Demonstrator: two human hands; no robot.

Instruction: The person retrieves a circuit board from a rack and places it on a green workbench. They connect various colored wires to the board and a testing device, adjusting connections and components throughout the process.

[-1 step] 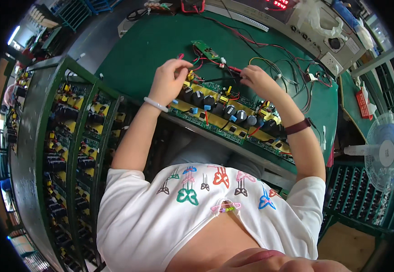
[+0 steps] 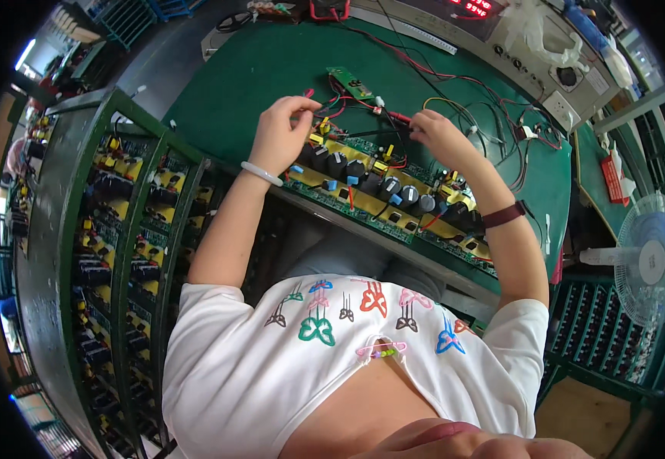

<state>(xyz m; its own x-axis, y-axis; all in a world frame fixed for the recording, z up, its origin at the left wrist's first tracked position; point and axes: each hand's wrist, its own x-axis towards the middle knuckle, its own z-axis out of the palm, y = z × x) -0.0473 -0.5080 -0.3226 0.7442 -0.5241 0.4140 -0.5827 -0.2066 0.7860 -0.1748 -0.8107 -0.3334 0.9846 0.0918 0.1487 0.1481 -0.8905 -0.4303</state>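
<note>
My left hand [image 2: 280, 136] is above the left end of a long circuit board [image 2: 363, 200], thumb and fingers pinched together. Whatever they hold, if anything, is too small or hidden to name; a pink-red tip [image 2: 308, 92] shows just beyond the fingertips. With its fingers closed, my right hand [image 2: 441, 138] grips a red test probe [image 2: 399, 117] behind the board's middle. Along the board stand black cylindrical capacitors [image 2: 355, 169], yellow parts and blue parts. A small green circuit board [image 2: 349, 83] with red and black wires lies beyond, between my hands.
The boards and wires lie on a green table [image 2: 248, 69]. A grey instrument panel [image 2: 531, 80] with a red lit display stands at the back right, cables trailing from it. At my left is a green rack [image 2: 114, 191] filled with boards; at right, a white fan [image 2: 650, 256].
The scene has shifted very slightly in the picture. Both hands keep nearly the same pose and place over the board.
</note>
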